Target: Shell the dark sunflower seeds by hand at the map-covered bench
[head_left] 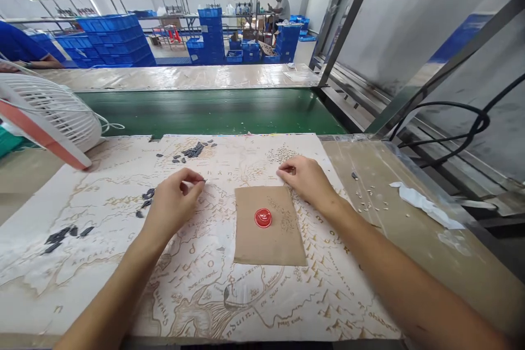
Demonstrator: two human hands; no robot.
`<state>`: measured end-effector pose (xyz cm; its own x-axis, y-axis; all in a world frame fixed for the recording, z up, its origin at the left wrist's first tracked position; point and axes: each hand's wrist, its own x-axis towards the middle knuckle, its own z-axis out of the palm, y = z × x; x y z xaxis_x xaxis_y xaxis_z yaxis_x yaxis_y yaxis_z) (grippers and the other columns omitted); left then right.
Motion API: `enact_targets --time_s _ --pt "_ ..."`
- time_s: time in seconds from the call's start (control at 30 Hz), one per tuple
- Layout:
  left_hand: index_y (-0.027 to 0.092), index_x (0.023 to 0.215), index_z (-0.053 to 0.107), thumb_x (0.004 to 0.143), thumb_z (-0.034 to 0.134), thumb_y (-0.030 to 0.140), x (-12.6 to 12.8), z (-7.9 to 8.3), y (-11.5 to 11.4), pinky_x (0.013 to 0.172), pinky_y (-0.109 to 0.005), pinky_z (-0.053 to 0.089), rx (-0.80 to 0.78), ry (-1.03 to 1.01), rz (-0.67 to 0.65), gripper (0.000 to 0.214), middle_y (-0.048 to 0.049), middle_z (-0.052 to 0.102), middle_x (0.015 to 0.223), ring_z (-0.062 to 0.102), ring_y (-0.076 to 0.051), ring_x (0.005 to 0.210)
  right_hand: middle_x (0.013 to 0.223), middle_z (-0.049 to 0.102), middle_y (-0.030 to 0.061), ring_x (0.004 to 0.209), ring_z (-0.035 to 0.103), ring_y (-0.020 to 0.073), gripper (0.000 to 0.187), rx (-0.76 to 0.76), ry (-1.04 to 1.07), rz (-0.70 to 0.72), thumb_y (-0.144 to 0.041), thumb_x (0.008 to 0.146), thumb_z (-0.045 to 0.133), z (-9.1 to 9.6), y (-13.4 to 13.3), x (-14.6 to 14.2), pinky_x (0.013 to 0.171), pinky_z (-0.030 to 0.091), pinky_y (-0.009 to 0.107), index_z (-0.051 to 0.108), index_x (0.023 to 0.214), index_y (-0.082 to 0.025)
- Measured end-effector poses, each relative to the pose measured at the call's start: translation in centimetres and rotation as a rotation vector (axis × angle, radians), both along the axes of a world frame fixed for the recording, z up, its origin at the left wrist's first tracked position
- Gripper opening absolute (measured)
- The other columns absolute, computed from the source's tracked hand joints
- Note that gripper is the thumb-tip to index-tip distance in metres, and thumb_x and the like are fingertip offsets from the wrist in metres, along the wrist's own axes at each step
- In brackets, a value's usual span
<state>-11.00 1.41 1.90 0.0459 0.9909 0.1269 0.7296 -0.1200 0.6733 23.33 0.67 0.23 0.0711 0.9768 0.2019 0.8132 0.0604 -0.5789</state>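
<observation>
Cardboard (251,243) lies flat between the hands, its long axis running near to far. The left hand (175,197) pinches what looks like a dark sliver (204,180), its direction unreadable; the right hand (308,179), fingertips together, is near pale bits (283,153).

Dark bit (205,180) showing at pinched fingertips of left hand (174,199), too small to make out. Black pieces (194,150) lying heaped beyond it, others clustering leftward. Pale bits (283,153) lying scattered beyond right hand (308,179). Speckled cardboard (254,249) lying flat between hands, red cap (263,217) resting on it.
</observation>
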Motion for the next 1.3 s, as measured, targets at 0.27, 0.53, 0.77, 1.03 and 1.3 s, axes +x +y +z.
enact_targets --time_s 0.27,0.53,0.77,1.03,1.3 --pt "0.023 0.108 0.078 0.104 0.058 0.046 -7.5 -2.8 -3.0 0.098 -0.053 0.053 0.175 0.308 0.108 0.031 -0.0143 0.077 0.109 0.068 -0.039 0.109 0.094 0.087 0.0109 0.086 0.076 0.0265 0.018 -0.054 -0.068 0.022 -0.016 0.094 0.070 0.4 0.4 -0.5 0.079 0.050 0.038 0.086 0.088 -0.019" --pt "0.020 0.122 0.077 0.106 0.058 0.041 -5.7 -1.9 -1.5 0.107 -0.059 0.055 0.242 0.433 0.190 0.033 -0.0183 0.072 0.117 0.065 -0.044 0.121 0.079 0.081 0.0075 0.074 0.071 0.0231 0.018 -0.117 -0.105 0.020 -0.007 0.083 0.072 1.9 0.6 -0.6 0.069 0.044 0.034 0.078 0.074 -0.021" --pt "0.013 0.137 0.078 0.106 0.054 0.025 -1.1 -1.3 5.9 0.115 -0.061 0.053 0.238 0.450 0.114 0.041 -0.0241 0.070 0.132 0.061 -0.045 0.130 0.057 0.070 0.0045 0.060 0.064 0.0220 0.025 -0.172 -0.032 0.011 -0.004 0.077 0.069 2.5 0.5 -0.5 0.064 0.044 0.037 0.074 0.060 -0.022" --pt "0.016 0.108 0.080 0.106 0.052 0.025 -2.0 -1.9 8.3 0.108 -0.054 0.057 0.217 0.438 0.033 0.030 -0.0207 0.073 0.113 0.066 -0.041 0.119 0.059 0.067 0.0033 0.060 0.058 0.0183 0.021 -0.139 0.183 -0.020 -0.014 0.065 0.081 1.3 1.1 -0.1 0.058 0.038 0.033 0.065 0.055 -0.024" --pt "0.021 0.098 0.069 0.112 0.050 0.028 2.5 -1.6 4.9 0.105 -0.052 0.053 0.230 0.368 -0.279 0.025 -0.0176 0.074 0.112 0.065 -0.038 0.116 0.052 0.058 -0.0019 0.048 0.043 0.0110 0.017 -0.290 0.680 0.030 -0.035 0.069 0.079 1.8 0.3 0.8 0.049 0.027 0.028 0.070 0.069 -0.021"
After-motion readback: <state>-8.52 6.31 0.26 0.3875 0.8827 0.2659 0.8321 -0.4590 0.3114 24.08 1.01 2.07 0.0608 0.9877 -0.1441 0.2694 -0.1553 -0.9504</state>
